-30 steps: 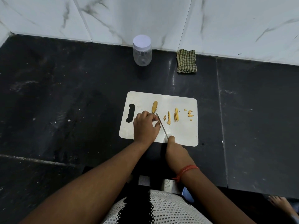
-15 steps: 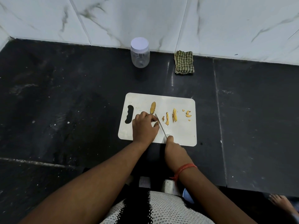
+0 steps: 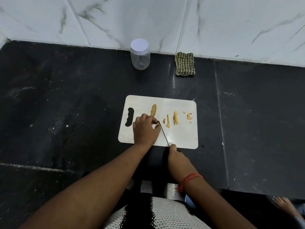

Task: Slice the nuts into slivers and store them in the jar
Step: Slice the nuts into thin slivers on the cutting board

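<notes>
A white cutting board lies on the black counter. My left hand rests on the board with fingers curled, pinching a nut that is hidden under the fingertips. My right hand grips the handle of a thin knife, whose blade runs up to my left fingertips. A half nut lies just beyond my left hand. Several yellow slivers and small bits lie to the right of the blade. The clear jar with a white lid stands shut by the back wall.
A folded green checked cloth lies by the wall, right of the jar. The black counter spreads wide to left and right of the board. A bare foot shows at the bottom right, below the counter's front edge.
Both hands and the knife stay in nearly the same place on the board. The slivers have not moved. The view has shifted slightly.
</notes>
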The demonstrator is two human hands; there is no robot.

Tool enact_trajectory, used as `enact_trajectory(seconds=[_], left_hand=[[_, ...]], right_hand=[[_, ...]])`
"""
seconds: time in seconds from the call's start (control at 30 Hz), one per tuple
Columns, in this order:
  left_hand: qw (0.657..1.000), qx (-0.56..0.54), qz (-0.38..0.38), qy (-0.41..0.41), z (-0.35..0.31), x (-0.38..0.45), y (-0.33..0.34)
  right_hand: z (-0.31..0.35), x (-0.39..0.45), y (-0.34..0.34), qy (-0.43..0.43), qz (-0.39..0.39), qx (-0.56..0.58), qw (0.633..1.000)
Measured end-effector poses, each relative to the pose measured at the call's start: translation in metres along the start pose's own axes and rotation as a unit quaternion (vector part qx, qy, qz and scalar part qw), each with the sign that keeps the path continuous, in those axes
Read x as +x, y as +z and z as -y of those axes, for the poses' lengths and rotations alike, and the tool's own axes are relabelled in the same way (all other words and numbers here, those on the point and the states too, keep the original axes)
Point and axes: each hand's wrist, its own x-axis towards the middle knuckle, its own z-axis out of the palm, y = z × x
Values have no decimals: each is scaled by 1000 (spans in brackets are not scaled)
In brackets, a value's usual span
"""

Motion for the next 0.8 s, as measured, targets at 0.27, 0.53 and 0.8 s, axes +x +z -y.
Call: enact_trajectory(seconds=[0.27, 0.53, 0.8], left_hand=[[1000, -12, 16, 7, 3, 0, -1], [1000, -12, 5, -15, -2, 3, -1], [1000, -13, 6, -12, -2, 4, 0]], right_hand=[[-3, -3, 2, -4, 0, 7, 1000], [-1, -1, 1, 0, -5, 18, 1000], [6, 3, -8, -12, -7, 22, 1000]])
